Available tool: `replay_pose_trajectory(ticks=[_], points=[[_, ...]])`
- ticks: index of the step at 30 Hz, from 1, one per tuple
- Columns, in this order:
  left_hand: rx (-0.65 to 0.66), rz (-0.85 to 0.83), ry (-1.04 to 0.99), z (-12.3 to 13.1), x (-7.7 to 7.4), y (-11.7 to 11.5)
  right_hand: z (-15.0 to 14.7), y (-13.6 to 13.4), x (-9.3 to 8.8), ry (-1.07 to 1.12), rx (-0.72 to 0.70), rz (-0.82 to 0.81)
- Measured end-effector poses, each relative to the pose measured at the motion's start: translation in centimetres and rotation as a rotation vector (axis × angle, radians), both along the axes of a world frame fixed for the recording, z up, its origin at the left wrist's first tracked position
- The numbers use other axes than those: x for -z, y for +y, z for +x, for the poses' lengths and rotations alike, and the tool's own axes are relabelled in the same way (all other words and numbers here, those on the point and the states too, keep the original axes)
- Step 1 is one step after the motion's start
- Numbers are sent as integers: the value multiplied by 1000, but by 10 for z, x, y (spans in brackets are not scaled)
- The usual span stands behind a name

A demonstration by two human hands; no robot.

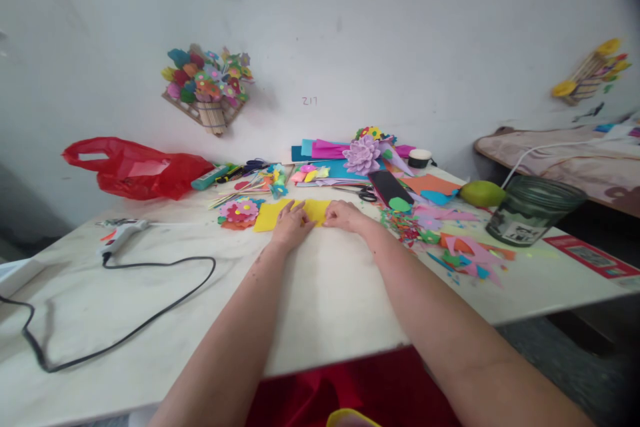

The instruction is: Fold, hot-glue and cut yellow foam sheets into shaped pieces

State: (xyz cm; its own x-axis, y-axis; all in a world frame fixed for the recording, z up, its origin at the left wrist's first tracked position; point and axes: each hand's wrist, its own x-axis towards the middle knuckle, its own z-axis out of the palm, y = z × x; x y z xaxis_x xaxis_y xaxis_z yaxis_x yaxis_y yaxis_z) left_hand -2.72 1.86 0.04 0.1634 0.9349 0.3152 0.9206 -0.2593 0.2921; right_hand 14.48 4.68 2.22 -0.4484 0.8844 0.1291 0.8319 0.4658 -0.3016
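Note:
Both my arms reach out over a pale table [320,293]. My left hand [291,223] lies flat, fingers spread, on a yellow foam sheet [267,215]. My right hand [343,215] rests on the sheet's right end with its fingers curled down onto it. Paper flowers [239,211] in pink and red lie just left of the sheet. Scissors [364,194] and a black flat case [389,187] lie behind my right hand.
A glue gun [121,235] with a black cord [150,320] lies at the left. A red plastic bag [137,167] sits far left. Coloured sheets and a purple flower [361,155] are stacked at the wall. Paper scraps [450,247], a green fruit [481,193] and a dark jar [533,210] are at the right.

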Motion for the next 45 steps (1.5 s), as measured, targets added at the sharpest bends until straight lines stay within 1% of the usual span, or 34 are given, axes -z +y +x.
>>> replay_pose_trajectory(ticks=[2,9,13,18,21,26,28,32,34,38,42,45], points=[[-15,-3,-3,0,1,1,3,2,0,-17,-7,3],[-30,-8,-12,-1,3,3,17,13,7,22,-112,-29],[-20,-8,-18,-1,1,1,19,12,5,26,-112,-47],[27,23,-11,-2,1,-1,24,11,1,22,-85,-115],[25,18,-6,-1,1,0,28,12,1,29,-89,-142],[17,-1,-1,0,-1,0,33,15,0,46,-185,-180],[14,-7,-3,0,-1,1,34,15,0,49,-202,-186],[25,-2,-18,0,0,1,34,16,2,33,-165,-181],[52,8,-29,-1,2,1,35,18,3,29,-147,-177],[119,22,-56,-3,4,2,38,21,4,32,-155,-195],[160,41,-68,-2,6,4,41,21,3,25,-138,-201],[179,49,-63,2,4,4,43,20,3,20,-107,-199]])
